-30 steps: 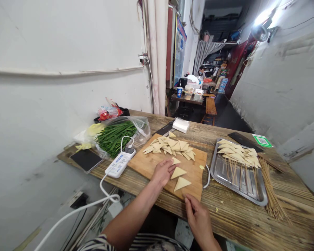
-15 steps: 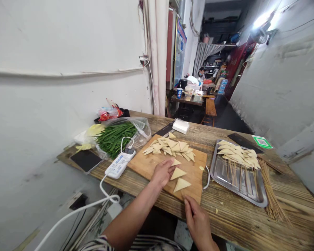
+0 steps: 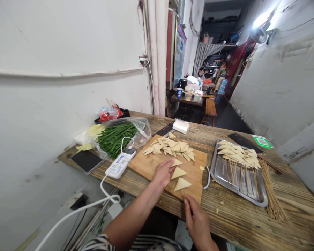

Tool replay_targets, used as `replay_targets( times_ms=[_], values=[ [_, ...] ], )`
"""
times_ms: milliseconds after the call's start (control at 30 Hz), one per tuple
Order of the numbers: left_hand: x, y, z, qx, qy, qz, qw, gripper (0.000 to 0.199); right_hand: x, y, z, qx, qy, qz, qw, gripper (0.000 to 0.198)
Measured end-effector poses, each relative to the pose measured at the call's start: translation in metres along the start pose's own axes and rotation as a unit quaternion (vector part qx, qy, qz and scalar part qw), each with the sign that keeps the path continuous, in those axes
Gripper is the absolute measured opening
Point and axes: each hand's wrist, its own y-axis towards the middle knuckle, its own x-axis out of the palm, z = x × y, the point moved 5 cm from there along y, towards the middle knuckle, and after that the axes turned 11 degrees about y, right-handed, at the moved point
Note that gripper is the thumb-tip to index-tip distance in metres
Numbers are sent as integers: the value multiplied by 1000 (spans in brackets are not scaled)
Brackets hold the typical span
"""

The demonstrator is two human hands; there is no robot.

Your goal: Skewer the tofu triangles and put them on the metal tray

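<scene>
On the wooden cutting board, three pale tofu triangles lie in a row toward me. My left hand has its bent fingers at the farthest tofu triangle, pinching its left side. Beside those fingers lies the middle triangle; the nearest triangle is close to the board's front edge. Just below it my right hand is closed in a pinch, on what looks like a thin bamboo skewer, mostly hidden. A heap of tofu triangles covers the board's far part.
At right, a metal tray holds skewered tofu, with loose bamboo skewers beside it. Left are a power strip, bagged green stalks and a dark tablet-like slab. A knife lies behind the board. A person sits far back.
Almost nothing differs. Both hands keep their places at the row of triangles; the view has shifted very slightly.
</scene>
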Motion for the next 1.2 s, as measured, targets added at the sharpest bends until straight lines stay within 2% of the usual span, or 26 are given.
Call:
replay_targets(
  times_ms=[500,800,1200],
  values=[
    [3,-1,0,-3,0,-10,1000,3,-2,3,-3,-2,-12,10,1000,30],
    [-1,3,-5,-6,-4,6,1000,5,-1,2,-3,-12,-16,18,1000,30],
    [1,3,-9,10,10,-7,1000,5,-2,4,-3,20,-5,24,1000,32]
  ],
)
